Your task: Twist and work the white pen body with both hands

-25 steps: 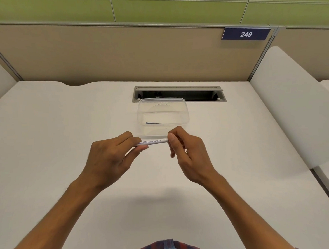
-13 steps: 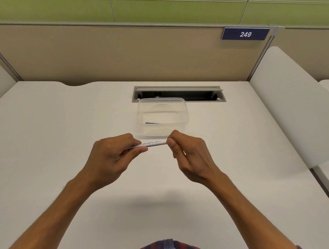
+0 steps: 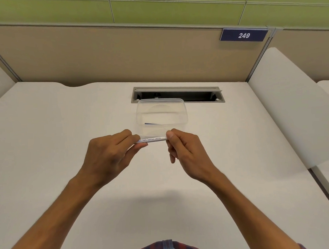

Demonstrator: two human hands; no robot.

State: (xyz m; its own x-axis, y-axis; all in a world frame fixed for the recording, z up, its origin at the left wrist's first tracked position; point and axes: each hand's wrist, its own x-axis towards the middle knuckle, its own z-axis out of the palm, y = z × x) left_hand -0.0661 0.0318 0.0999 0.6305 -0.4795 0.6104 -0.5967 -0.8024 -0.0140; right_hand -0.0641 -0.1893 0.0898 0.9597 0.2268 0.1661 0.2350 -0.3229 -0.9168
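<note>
A thin white pen-like stick (image 3: 151, 139) with small blue print lies level between my two hands above the white desk (image 3: 49, 147). My left hand (image 3: 110, 154) pinches its left end between thumb and fingers. My right hand (image 3: 185, 149) pinches its right end with thumb and forefinger. Just behind the stick stands a clear plastic container (image 3: 162, 117) without a lid. A small dark blue piece (image 3: 150, 123) lies on its floor.
An open grey cable slot (image 3: 177, 95) is set into the desk behind the container. Beige partition walls close the back, with a blue plate reading 249 (image 3: 243, 35). A white side panel (image 3: 289, 105) stands at the right.
The hands with the stick dipped slightly toward me and came back up near the container's front edge. The grip is the same.
</note>
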